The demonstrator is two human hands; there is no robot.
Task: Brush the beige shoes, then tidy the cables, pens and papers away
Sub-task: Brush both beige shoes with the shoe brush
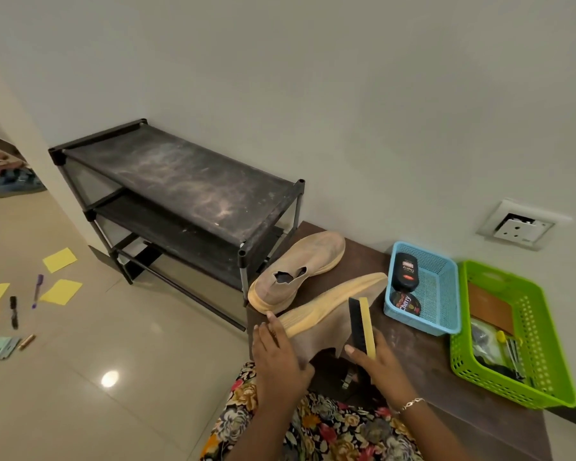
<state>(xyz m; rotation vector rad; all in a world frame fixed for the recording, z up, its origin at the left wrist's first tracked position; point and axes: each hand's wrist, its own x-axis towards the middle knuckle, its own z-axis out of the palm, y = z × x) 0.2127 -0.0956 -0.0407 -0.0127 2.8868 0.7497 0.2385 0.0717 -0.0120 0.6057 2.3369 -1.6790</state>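
Beige knit and a pale yellow sole: the beige shoe (330,304) is being held on its side at the near end of the dark wooden bench (423,357), toe pointing away toward the wall. The left hand (280,354) is gripping it around the heel, fingers lying over the sole edge and thumb tucking in at the opening. The right hand (376,364) is holding the brush (361,327) upright, thumb on the black bristle side and the other fingers wrapping behind the yellow back; the bristles are touching the shoe's upper near the collar.

Just behind it, the second shoe (300,271) is lying on the bench beside the black shoe rack (180,181), whose top shelf is showing pale dust.

To the right, a blue basket (416,322) is holding a black polish bottle (404,271) and a round tin (405,303). Next to it a green basket (512,390) is carrying a brown flat piece and some dark items I cannot make out.

Out on the tiled floor to the left, yellow papers (60,259) are lying scattered with a purple pen (37,291) and a black marker (13,312) between them.
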